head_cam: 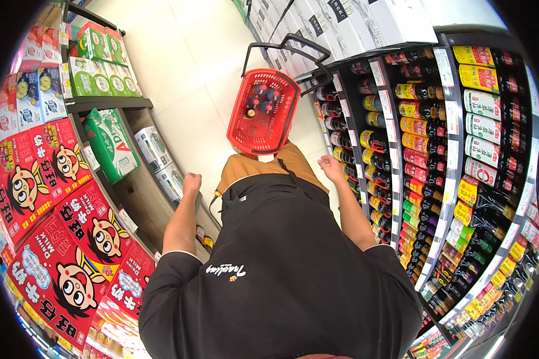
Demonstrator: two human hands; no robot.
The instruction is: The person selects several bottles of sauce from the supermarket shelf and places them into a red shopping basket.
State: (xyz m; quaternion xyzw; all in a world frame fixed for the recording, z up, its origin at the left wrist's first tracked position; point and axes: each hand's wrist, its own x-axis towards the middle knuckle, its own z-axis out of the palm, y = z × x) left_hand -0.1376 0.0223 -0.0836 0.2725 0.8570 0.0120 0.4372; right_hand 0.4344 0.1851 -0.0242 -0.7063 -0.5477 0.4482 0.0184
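A red plastic shopping basket [239, 128] stands in front of my legs, its black handles [282, 45] raised and leaning away from me. Several dark bottles [266, 107] are grouped inside it, one with a pale tan cap [251, 113]. My left hand [192, 183] hangs beside the left shelf with its fingers curled and nothing visible in it. On the other side, my right hand [330, 167] is held near the bottle shelves, its fingers loosely bent and apart, holding nothing. Neither hand touches the basket.
Red milk cartons [78, 278], green-and-white boxes [103, 78] and a green package [111, 146] fill shelving on the left. Rows of sauce bottles [420, 141] line curved-looking shelves on the right. White cartons [341, 24] are stacked ahead. Pale floor tiles [184, 54] run between.
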